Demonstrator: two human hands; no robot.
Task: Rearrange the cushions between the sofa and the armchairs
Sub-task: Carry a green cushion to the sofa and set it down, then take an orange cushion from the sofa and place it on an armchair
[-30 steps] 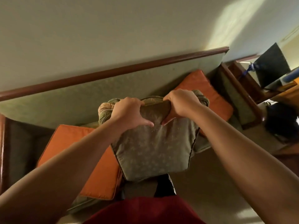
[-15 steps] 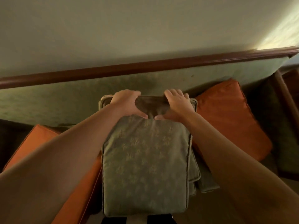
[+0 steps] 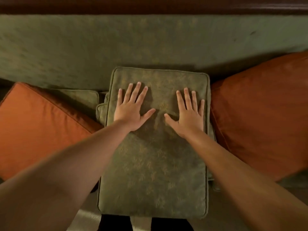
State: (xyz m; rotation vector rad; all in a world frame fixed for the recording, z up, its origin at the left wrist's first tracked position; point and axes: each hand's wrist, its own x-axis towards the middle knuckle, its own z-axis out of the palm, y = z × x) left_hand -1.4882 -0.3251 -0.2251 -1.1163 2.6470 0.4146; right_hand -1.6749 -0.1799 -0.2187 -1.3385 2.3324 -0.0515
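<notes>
A green patterned cushion (image 3: 155, 165) lies flat in the middle of the sofa, its far edge near the green backrest (image 3: 116, 42). My left hand (image 3: 131, 107) and my right hand (image 3: 188, 112) rest palm-down on its far half, fingers spread, holding nothing. More green cushions (image 3: 101, 110) peek out from under its left and right sides. An orange cushion (image 3: 36, 127) lies on the left, and a darker orange cushion (image 3: 263, 114) leans at the right.
The sofa's dark wooden top rail (image 3: 150, 5) runs along the top of the view. Pale floor (image 3: 83, 219) and my dark feet show below the cushion's near edge.
Both hands let go of the green cushion's far edge and now lie flat and open on top of it. The cushion has settled onto the sofa, and the view has moved closer.
</notes>
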